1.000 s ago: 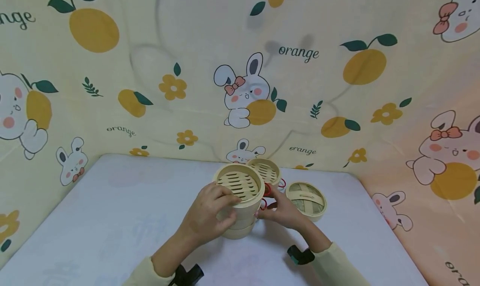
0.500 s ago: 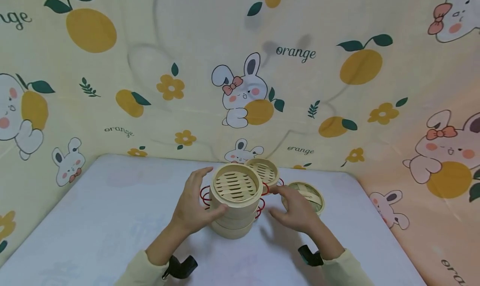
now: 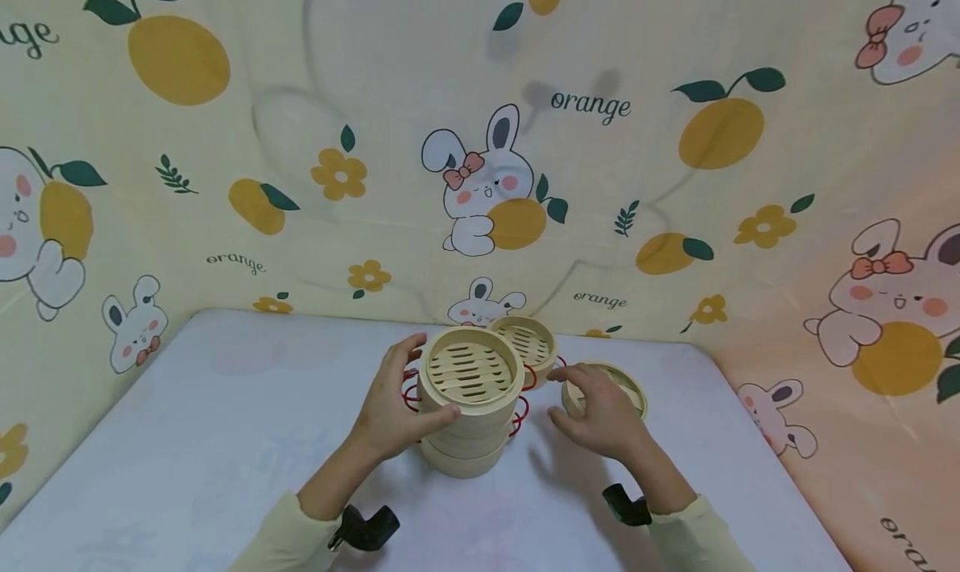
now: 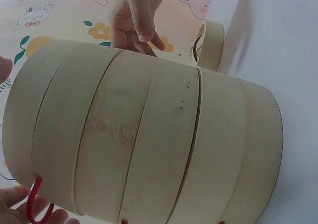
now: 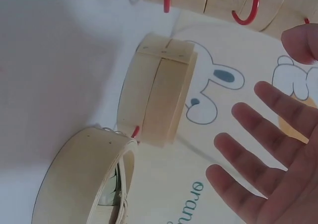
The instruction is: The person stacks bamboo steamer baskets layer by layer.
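Several small bamboo steamer baskets with red loop handles stand in one upright stack [image 3: 465,443] in the head view; slots cross the top one's floor. My left hand [image 3: 386,413] is around the stack's left side, thumb at the front, fingers near the handles. Whether it presses firmly I cannot tell. In the left wrist view its fingertips [image 4: 20,204] show by a red handle. To the right of the stack, my right hand [image 3: 600,413] hovers with nothing in it; the right wrist view shows its fingers [image 5: 248,149] spread and apart from the baskets.
Behind the stack, toward the right, a single slotted basket [image 3: 528,338] stands on the white table [image 3: 225,439]. A woven steamer lid [image 3: 633,382] lies to its right, partly hidden by my right hand. The patterned cloth [image 3: 390,80] hangs close behind the table.
My left hand has shifted from the top basket's front rim to the stack's left side. My right hand has let go of the right side and moved away to the right.
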Motion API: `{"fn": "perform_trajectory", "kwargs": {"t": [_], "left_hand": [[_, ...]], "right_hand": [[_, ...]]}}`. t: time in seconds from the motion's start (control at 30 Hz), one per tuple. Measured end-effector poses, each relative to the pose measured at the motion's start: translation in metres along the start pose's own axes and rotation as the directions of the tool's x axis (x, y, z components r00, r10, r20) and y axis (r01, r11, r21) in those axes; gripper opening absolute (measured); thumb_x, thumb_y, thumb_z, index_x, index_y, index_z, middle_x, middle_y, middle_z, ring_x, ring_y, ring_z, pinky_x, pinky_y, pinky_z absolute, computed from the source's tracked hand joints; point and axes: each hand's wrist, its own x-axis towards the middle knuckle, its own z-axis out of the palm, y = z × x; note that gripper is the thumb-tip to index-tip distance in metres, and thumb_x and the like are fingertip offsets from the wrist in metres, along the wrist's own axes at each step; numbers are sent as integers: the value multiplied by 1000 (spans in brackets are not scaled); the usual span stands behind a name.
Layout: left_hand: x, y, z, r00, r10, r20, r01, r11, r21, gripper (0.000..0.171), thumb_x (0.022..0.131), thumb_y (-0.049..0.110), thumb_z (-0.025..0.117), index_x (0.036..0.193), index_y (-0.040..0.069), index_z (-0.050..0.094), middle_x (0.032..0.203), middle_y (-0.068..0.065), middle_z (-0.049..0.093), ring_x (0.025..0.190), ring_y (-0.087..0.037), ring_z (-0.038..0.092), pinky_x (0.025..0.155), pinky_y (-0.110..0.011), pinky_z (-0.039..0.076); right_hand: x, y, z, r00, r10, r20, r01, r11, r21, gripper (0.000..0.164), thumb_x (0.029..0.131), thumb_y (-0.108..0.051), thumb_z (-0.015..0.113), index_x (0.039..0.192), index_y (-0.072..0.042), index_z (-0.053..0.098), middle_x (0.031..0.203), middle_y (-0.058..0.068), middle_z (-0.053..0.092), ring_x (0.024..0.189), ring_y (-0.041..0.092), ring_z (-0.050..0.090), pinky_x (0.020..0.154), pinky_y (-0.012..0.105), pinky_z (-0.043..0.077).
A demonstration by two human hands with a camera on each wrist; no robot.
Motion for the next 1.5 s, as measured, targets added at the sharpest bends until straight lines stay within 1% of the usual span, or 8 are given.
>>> {"fn": "perform_trajectory", "kwargs": {"t": [0.27, 0.43, 0.53, 0.67, 0.97, 1.1, 1.3, 1.5], "left_hand": [[2, 0, 0, 999, -21, 32, 22, 999, -27, 100, 65, 33, 85, 147, 18, 30, 145, -5, 39, 134, -28, 43, 104, -46, 45], [2, -1, 0, 998, -26, 55, 27, 999, -24, 101, 66, 34, 85, 148, 16, 29, 147, -6, 39, 135, -28, 44, 104, -45, 45], [2, -2, -1, 998, -14, 61, 16, 999, -28, 101, 66, 35, 85, 148, 17, 30, 146, -6, 42, 133, -27, 47, 103, -45, 46], [2, -4, 0, 998, -5, 61, 7, 1000, -25, 99, 65, 35, 86, 147, 19, 32, 143, -5, 46, 129, -26, 50, 101, -45, 48], [4, -5, -1, 998, -14, 68, 16, 999, -29, 98, 63, 32, 87, 144, 14, 36, 137, -7, 51, 124, -27, 54, 96, -44, 51], [5, -6, -1, 997, -22, 69, 24, 999, -32, 97, 63, 31, 87, 144, 14, 37, 136, -7, 52, 123, -27, 55, 94, -43, 52], [6, -8, -2, 998, -20, 66, 24, 998, -52, 96, 62, 30, 87, 142, 13, 38, 134, -9, 53, 121, -29, 55, 94, -44, 52], [7, -7, -4, 996, -35, 78, 39, 998, -49, 95, 62, 32, 87, 142, 19, 37, 135, -8, 52, 122, -28, 55, 92, -43, 53]], "right_hand": [[2, -1, -2, 1000, 13, 23, -12, 1000, -16, 39, 77, -24, 73, 114, -15, 65, 112, 0, 66, 111, 25, 60, 95, 47, 49], [4, 1, -1, 1000, -24, 8, 24, 999, -40, 40, 76, -25, 73, 113, -15, 66, 110, 0, 66, 106, 25, 62, 91, 46, 50], [6, 2, 0, 999, -41, 2, 41, 998, -53, 40, 75, -25, 74, 113, -15, 66, 108, 0, 66, 104, 24, 63, 90, 45, 50], [9, 2, 0, 999, -38, 2, 38, 998, -53, 41, 74, -26, 75, 113, -15, 66, 107, 0, 66, 103, 23, 62, 89, 45, 51], [12, 4, 3, 999, -37, -3, 37, 999, -39, 41, 74, -25, 76, 112, -14, 66, 108, 0, 67, 102, 23, 62, 87, 45, 51], [16, 6, 7, 1000, -26, 16, 27, 998, -50, 42, 74, -27, 75, 113, -15, 66, 109, 1, 67, 104, 23, 61, 87, 44, 51], [25, 9, 15, 999, 10, 43, -8, 998, -54, 41, 74, -25, 74, 114, -18, 65, 108, 1, 66, 99, 22, 60, 82, 42, 51], [35, 13, 23, 998, 35, 46, -34, 999, -32, 35, 76, -22, 69, 111, -19, 66, 110, 1, 66, 100, 23, 59, 81, 42, 51]]}}
